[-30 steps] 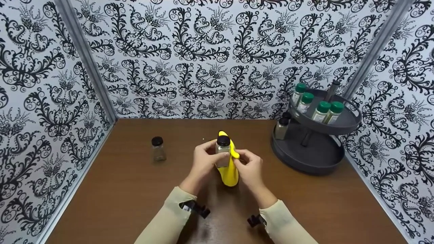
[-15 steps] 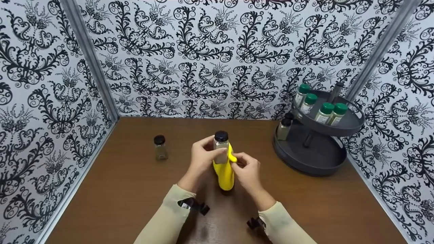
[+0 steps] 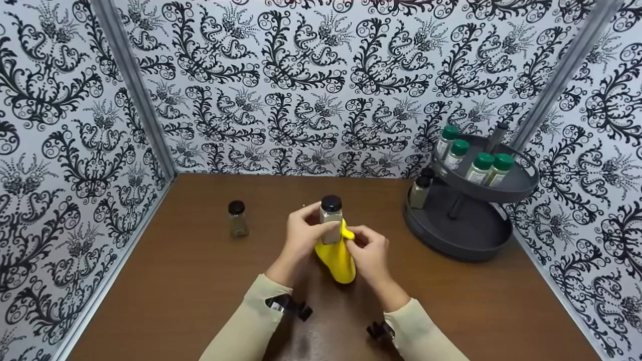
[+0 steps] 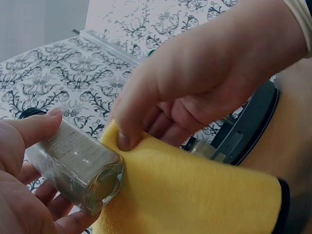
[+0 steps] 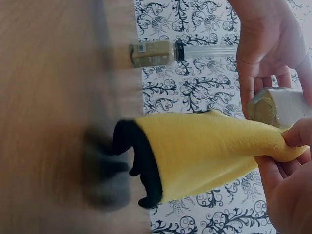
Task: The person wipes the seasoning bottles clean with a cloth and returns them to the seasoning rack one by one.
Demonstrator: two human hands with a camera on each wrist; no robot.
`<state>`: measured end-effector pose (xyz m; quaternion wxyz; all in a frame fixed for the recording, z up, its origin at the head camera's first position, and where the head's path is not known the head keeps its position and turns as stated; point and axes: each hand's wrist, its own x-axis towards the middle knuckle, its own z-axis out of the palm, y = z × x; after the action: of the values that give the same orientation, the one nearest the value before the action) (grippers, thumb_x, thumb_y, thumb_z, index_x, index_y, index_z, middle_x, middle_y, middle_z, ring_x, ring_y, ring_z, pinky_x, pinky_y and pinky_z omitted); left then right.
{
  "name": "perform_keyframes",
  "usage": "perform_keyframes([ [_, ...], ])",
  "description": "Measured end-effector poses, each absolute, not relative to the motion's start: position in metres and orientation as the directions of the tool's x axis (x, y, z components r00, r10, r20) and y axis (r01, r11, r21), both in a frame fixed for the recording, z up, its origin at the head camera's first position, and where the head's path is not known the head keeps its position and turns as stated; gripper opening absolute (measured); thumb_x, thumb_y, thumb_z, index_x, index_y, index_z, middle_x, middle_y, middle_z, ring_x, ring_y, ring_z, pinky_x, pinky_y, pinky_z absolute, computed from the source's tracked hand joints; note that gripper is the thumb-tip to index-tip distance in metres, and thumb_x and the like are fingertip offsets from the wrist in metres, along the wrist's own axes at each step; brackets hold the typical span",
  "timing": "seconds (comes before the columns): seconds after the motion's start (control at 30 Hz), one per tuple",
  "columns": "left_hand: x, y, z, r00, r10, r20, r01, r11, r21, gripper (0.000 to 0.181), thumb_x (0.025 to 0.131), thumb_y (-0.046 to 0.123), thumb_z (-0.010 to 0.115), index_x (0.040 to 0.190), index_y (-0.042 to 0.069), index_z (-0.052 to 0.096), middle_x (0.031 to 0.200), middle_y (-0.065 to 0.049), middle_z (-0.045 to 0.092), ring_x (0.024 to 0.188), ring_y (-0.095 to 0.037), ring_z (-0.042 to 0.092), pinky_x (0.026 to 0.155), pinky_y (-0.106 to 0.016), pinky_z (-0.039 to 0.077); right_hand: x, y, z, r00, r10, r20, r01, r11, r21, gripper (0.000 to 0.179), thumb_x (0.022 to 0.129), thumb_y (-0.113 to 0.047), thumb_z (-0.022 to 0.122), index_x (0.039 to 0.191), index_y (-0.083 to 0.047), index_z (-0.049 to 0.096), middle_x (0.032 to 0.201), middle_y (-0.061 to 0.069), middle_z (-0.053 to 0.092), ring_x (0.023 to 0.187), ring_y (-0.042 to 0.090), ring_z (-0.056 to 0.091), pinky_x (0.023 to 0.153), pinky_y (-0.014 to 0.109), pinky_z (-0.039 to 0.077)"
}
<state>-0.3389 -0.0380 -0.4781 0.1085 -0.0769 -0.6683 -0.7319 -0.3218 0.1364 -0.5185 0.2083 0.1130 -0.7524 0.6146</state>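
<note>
My left hand point(image 3: 302, 234) grips a square glass spice jar point(image 3: 331, 228) with a black cap, held upright over the table. In the left wrist view the thumb lies along the side of the jar point(image 4: 80, 158), its clear base facing the cloth. My right hand point(image 3: 369, 250) pinches a yellow cloth point(image 3: 340, 263) with dark edging between thumb and fingers. The cloth hangs down beside and below the jar; in the right wrist view the yellow cloth point(image 5: 204, 151) spreads from the pinching fingers, its black edge near the tabletop.
A second black-capped jar point(image 3: 237, 219) stands on the wooden table point(image 3: 190, 281) to the left. At right is a two-tier dark grey round stand point(image 3: 454, 235). Several green-capped bottles point(image 3: 480, 168) fill its upper tier; black-capped jars point(image 3: 419, 191) stand on the lower. Patterned walls enclose the table.
Both hands keep their holds and shift only slightly. The yellow cloth, which rose behind the jar's cap a second ago, now hangs lower, below the jar.
</note>
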Motion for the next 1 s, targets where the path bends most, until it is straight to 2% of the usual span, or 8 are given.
perform_keyframes([
  [0.33, -0.338, -0.035, -0.483, -0.96, 0.004, 0.279, 0.278, -0.048, 0.959, 0.047, 0.08, 0.007, 0.092, 0.124, 0.002, 0.078, 0.105, -0.014, 0.079, 0.091, -0.017, 0.071, 0.083, -0.028, 0.06, -0.321, 0.144, -0.511, -0.86, 0.088, 0.502, -0.477, 0.207, -0.854, 0.015, 0.088, 0.003, 0.082, 0.101, -0.004, 0.083, 0.096, 0.014, 0.08, 0.082, 0.017, 0.073, 0.076, 0.021, 0.061],
  [0.57, -0.339, -0.031, -0.486, -0.961, 0.041, 0.273, 0.269, -0.073, 0.96, 0.047, 0.079, 0.005, 0.092, 0.123, 0.001, 0.078, 0.103, -0.012, 0.079, 0.09, -0.016, 0.071, 0.083, -0.027, 0.059, -0.319, 0.145, -0.503, -0.852, 0.12, 0.509, -0.482, 0.201, -0.853, 0.018, 0.087, 0.006, 0.081, 0.103, -0.001, 0.082, 0.098, 0.017, 0.08, 0.083, 0.008, 0.072, 0.076, 0.017, 0.059],
  [0.8, -0.338, -0.029, -0.489, -0.951, 0.078, 0.3, 0.3, -0.014, 0.954, 0.047, 0.081, 0.01, 0.092, 0.125, 0.005, 0.078, 0.11, -0.014, 0.079, 0.095, -0.018, 0.071, 0.087, -0.03, 0.06, -0.319, 0.15, -0.496, -0.842, 0.137, 0.522, -0.501, 0.163, -0.85, 0.016, 0.087, 0.004, 0.082, 0.103, 0.0, 0.082, 0.097, 0.019, 0.08, 0.082, 0.011, 0.072, 0.076, 0.02, 0.061],
  [1.0, -0.337, -0.024, -0.492, -0.952, 0.101, 0.288, 0.292, 0.031, 0.956, 0.045, 0.083, 0.013, 0.092, 0.125, 0.005, 0.078, 0.109, -0.013, 0.078, 0.096, -0.019, 0.07, 0.09, -0.033, 0.061, -0.318, 0.156, -0.491, -0.818, 0.154, 0.553, -0.532, 0.159, -0.831, 0.016, 0.088, 0.002, 0.083, 0.103, -0.001, 0.083, 0.095, 0.019, 0.079, 0.076, 0.014, 0.07, 0.072, 0.021, 0.061],
])
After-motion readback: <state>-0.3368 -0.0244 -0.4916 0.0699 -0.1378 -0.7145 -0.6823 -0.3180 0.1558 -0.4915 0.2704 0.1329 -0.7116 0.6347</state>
